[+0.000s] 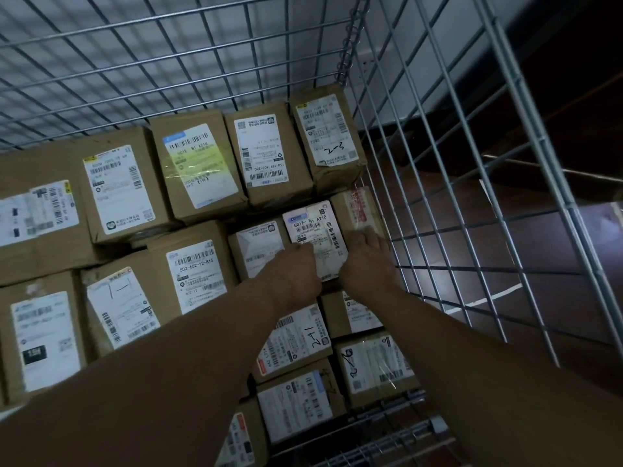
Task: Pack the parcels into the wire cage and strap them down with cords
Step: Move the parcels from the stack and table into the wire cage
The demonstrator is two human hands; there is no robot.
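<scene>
Setting: dim room, dark floor [505,230] seen through the mesh, pale wall [438,45] behind the far panel
Near rim: grey metal front rail of the wire cage [397,429] at bottom edge, small brown cardboard parcels with white labels just behind it, one marked "2-41" [300,338]
Arms: both bare forearms reach in from the bottom toward the right side of the load
Left hand [293,271]: palm down, fingers pressing the left edge of a small brown cardboard parcel with white "A218" label [317,237]
Right hand [367,261]: palm down on that parcel's right edge, fingers spread, touching the taped brown box [357,210] beside it; parcel is gripped between the two hands, seated in the top layer
Load: brown labelled boxes packed tight, filling the cage floor side to side
Far row: taller boxes against the back mesh, the rightmost one marked "2-3" [328,136]
Cage: galvanised grid wire walls [455,163] at back and right, upright
Cords: cannot tell, not seen
</scene>
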